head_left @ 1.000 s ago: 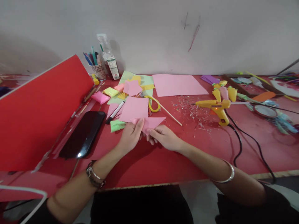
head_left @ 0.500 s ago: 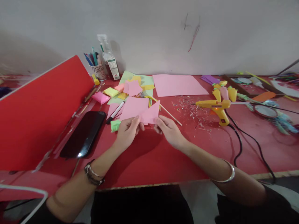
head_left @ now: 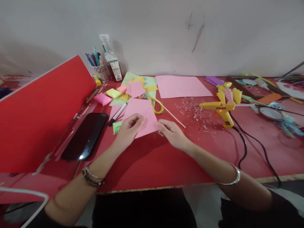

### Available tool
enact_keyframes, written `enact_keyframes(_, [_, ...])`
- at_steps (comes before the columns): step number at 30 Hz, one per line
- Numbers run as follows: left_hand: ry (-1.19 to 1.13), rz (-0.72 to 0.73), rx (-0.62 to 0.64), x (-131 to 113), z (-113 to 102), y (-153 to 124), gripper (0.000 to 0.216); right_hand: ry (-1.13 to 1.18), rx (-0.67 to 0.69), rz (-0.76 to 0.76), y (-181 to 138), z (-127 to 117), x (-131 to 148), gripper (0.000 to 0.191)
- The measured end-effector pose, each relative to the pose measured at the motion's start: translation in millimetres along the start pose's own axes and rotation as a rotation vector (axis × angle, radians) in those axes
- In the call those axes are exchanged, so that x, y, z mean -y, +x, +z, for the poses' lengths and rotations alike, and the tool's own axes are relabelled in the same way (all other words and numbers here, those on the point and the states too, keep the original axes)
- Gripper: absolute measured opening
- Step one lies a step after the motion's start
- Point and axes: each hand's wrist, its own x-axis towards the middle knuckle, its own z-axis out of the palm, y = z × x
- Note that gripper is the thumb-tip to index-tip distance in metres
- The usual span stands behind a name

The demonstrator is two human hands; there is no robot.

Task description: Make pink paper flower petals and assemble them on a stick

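Table (head_left: pixel 133 167), red, spans side to side. Right forearm (head_left: pixel 206 160) near black cord (head_left: pixel 243 142); if swung outward, might snag it and drag glue gun (head_left: pixel 218 107), at one o'clock. Left hand (head_left: pixel 128 129) and right hand (head_left: pixel 173 133) pinch opposite sides of pink paper (head_left: pixel 148 127), at twelve o'clock; uneven pull could crease or tear it.

On the table (head_left: pixel 152 172) before us, our phone (head_left: pixel 85 136) lies left of our left hand (head_left: pixel 129 129), the marker (head_left: pixel 117 114) behind that hand. Between this hand and our right hand (head_left: pixel 172 132) we hold a paper sheet (head_left: pixel 148 126), scissors (head_left: pixel 161 110) behind it. Farther right we have the glue gun (head_left: pixel 219 107); at left rear, a bottle (head_left: pixel 115 68) stands right of the pen cup (head_left: pixel 101 73)
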Motion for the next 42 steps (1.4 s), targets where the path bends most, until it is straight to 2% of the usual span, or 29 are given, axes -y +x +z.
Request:
enact_keyframes(3, [0.027,0.004,0.024,1.0,0.6,-0.4,0.016,0.024,-0.066,-0.018,0.4,1.5,-1.6,0.014])
enact_keyframes(5, [0.056,0.0,-0.01,1.8,1.3,-0.7,0.014,0.074,-0.097,-0.041,0.5,2.5,-1.7,0.006])
enact_keyframes(8, [0.08,0.001,-0.107,3.2,2.0,-0.5,0.015,0.1,-0.115,-0.084,0.5,2.8,-0.9,0.027])
enact_keyframes(10, [0.08,0.003,-0.119,4.2,2.2,0.0,0.015,0.074,-0.114,-0.11,0.4,2.2,-0.6,0.029])
enact_keyframes(14, [0.037,0.022,-0.102,4.6,2.9,-0.1,0.014,0.064,-0.13,-0.106,0.3,1.1,-1.1,0.017])
enact_keyframes(17, [0.008,0.033,-0.088,2.5,3.3,-0.8,0.016,0.071,-0.147,-0.094,0.1,1.0,-0.6,0.015])
enact_keyframes(24, [0.008,-0.024,-0.003,0.4,2.0,-2.7,0.023,0.049,-0.171,-0.096,0.2,-0.7,5.3,0.003])
enact_keyframes(30, [-0.07,-0.082,0.084,-2.3,5.1,-4.3,0.015,0.212,-0.258,-0.055,2.9,0.4,4.5,0.009])
enact_keyframes(34, [-0.051,-0.106,0.113,-5.3,6.0,-4.8,0.012,0.289,-0.27,0.002,3.6,1.9,3.4,0.013])
enact_keyframes(38, [-0.01,-0.058,0.115,-3.9,5.5,-5.1,0.016,0.311,-0.261,0.036,3.1,2.5,3.0,0.016])
enact_keyframes(42, [0.054,0.011,0.119,-3.3,4.7,-5.7,0.03,0.287,-0.261,0.019,2.6,2.1,3.3,0.016])
